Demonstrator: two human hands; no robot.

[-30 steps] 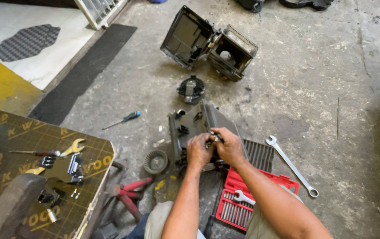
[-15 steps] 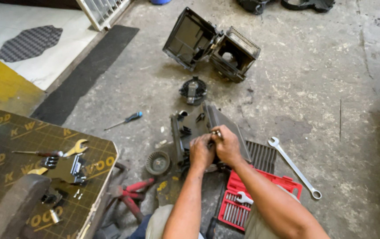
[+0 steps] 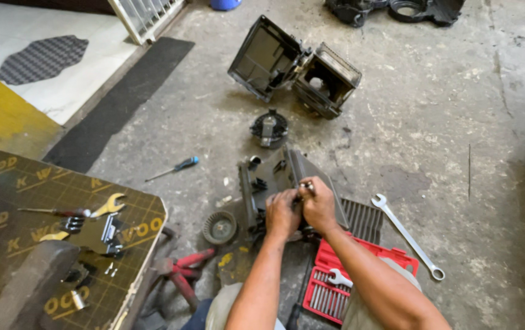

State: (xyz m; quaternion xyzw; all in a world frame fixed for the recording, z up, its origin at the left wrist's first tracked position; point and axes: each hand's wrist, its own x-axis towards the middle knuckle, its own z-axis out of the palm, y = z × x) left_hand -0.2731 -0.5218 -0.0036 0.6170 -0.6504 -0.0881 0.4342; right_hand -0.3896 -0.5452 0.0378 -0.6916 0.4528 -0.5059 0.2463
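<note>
The black plastic housing part (image 3: pixel 277 183) lies on the grey concrete floor (image 3: pixel 446 122) directly in front of the person, with both hands pressed together on its near edge. The left hand (image 3: pixel 282 212) is curled closed against the housing; what it grips is hidden. The right hand (image 3: pixel 318 205) is closed around a small metal tool (image 3: pixel 306 185) whose tip pokes out above the fingers. Against half a second ago, the hands have barely shifted and the housing sits in the same spot, so the work at that one point seems to be continuing.

Just below the right arm lies a red socket tray (image 3: pixel 336 287), and to its right a long silver combination spanner (image 3: pixel 406 235). A round black fan wheel (image 3: pixel 219 227) sits left of the housing, a blue-handled screwdriver (image 3: pixel 173 169) further left.
</note>
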